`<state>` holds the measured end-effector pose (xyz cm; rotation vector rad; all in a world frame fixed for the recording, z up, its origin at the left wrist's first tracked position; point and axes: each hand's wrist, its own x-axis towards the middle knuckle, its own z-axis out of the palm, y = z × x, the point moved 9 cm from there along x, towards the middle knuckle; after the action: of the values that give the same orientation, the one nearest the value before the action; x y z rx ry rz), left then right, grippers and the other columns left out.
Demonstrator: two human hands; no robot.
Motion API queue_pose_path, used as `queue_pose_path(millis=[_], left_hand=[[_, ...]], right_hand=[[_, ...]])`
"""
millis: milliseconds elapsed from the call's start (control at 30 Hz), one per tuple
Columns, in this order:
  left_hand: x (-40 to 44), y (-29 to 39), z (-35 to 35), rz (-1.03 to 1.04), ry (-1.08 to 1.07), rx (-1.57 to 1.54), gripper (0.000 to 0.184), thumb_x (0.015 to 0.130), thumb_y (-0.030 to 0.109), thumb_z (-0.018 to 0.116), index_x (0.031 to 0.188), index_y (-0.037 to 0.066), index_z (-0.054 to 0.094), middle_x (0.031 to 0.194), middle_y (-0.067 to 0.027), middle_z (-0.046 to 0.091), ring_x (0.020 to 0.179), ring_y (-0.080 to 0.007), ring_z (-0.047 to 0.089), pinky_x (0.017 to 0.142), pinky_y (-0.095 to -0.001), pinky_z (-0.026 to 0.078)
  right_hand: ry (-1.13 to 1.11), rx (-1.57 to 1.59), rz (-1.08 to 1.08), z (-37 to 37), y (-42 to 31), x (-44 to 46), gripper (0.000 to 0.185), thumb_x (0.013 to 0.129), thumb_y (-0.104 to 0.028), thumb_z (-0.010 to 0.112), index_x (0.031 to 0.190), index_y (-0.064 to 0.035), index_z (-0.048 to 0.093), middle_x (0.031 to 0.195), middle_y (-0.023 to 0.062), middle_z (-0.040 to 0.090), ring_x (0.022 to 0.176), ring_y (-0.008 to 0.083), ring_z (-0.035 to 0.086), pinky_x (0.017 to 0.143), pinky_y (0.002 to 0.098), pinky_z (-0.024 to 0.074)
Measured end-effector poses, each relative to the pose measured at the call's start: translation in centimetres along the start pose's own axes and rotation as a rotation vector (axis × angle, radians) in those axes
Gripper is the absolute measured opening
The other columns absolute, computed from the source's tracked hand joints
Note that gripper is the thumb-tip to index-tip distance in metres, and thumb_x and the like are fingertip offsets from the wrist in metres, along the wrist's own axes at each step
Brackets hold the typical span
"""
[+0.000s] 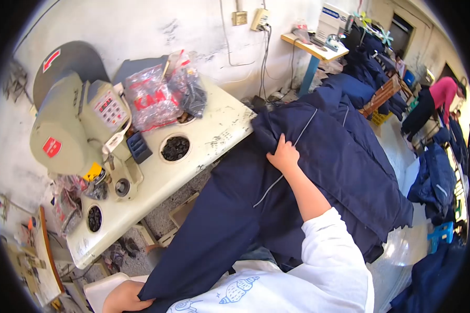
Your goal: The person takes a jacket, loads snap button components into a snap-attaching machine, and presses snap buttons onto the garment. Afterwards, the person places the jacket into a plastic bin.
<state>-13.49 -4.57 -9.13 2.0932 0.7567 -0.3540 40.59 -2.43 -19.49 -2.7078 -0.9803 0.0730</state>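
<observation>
A navy jacket (329, 151) with thin pale piping lies over a pile of dark garments in front of me. One long navy sleeve (203, 235) stretches from it down to the lower left. My left hand (124, 297) is closed around the cuff end of that sleeve, close to my body. Farther up, my right hand (284, 155) presses on the jacket beside the piping. Its thumb and index finger show, the other fingers curl into the cloth, and it seems to grip a fold.
At left stands a snap-press machine (62, 125) on a cream table (219, 112), with cups of dark small parts (175, 149) and plastic bags (151, 99). Another person (438, 99) bends over at far right, near more navy garments (434, 180) and a blue stool (439, 235).
</observation>
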Motion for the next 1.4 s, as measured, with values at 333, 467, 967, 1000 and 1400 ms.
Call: queue_pose_path(millis=[333, 467, 967, 1000, 1400], left_hand=[[-14.9, -20.7, 0.4, -0.465, 0.399, 0.015, 0.019, 0.068, 0.011, 0.071, 0.084, 0.001, 0.067, 0.070, -0.0135, 0.066, 0.065, -0.0201, 0.063, 0.065, -0.0323, 0.049], [-32.1, -24.6, 0.5, -0.689, 0.987, 0.071, 0.009, 0.071, -0.003, 0.066, 0.079, -0.001, 0.063, 0.073, -0.0108, 0.066, 0.067, -0.0197, 0.062, 0.066, -0.0321, 0.050], [2.4, -13.8, 0.0, 0.096, 0.789, 0.603, 0.062, 0.057, 0.010, 0.072, 0.117, 0.011, 0.056, 0.116, -0.0123, 0.056, 0.113, -0.0314, 0.050, 0.096, -0.0399, 0.040], [7.5, -17.3, 2.2, 0.089, 0.688, 0.483, 0.049, 0.056, 0.009, 0.068, 0.105, 0.010, 0.059, 0.103, -0.0124, 0.058, 0.102, -0.0316, 0.054, 0.087, -0.0407, 0.043], [-7.9, -2.8, 6.3, 0.696, 0.466, 0.114, 0.028, 0.048, 0.020, 0.065, 0.075, 0.012, 0.065, 0.064, 0.0003, 0.053, 0.055, -0.0192, 0.055, 0.047, -0.0323, 0.041]], right_hand=[[-0.517, 0.306, -0.866, -1.6, -15.5, -21.3, 0.030, 0.069, -0.020, 0.060, 0.091, -0.0007, 0.060, 0.077, 0.0240, 0.062, 0.076, 0.0410, 0.061, 0.070, 0.0480, 0.0483], [-0.578, 0.598, -1.091, -1.8, -29.8, -29.1, 0.031, 0.072, -0.019, 0.059, 0.090, 0.0042, 0.052, 0.073, 0.0249, 0.060, 0.074, 0.0424, 0.059, 0.069, 0.0493, 0.0475], [-1.387, 0.271, -2.062, 4.4, -34.7, -63.0, 0.031, 0.074, -0.021, 0.062, 0.091, 0.0034, 0.056, 0.081, 0.0219, 0.064, 0.081, 0.0382, 0.063, 0.072, 0.0463, 0.0499], [-1.357, 0.290, -2.044, 4.1, -34.8, -61.6, 0.034, 0.075, -0.024, 0.064, 0.092, 0.0034, 0.053, 0.078, 0.0215, 0.063, 0.080, 0.0385, 0.063, 0.071, 0.0467, 0.0496], [-0.009, -0.009, -1.536, 13.7, -30.7, -24.3, 0.046, 0.064, -0.018, 0.072, 0.108, -0.0147, 0.059, 0.124, 0.0122, 0.052, 0.115, 0.0280, 0.051, 0.091, 0.0424, 0.0437]])
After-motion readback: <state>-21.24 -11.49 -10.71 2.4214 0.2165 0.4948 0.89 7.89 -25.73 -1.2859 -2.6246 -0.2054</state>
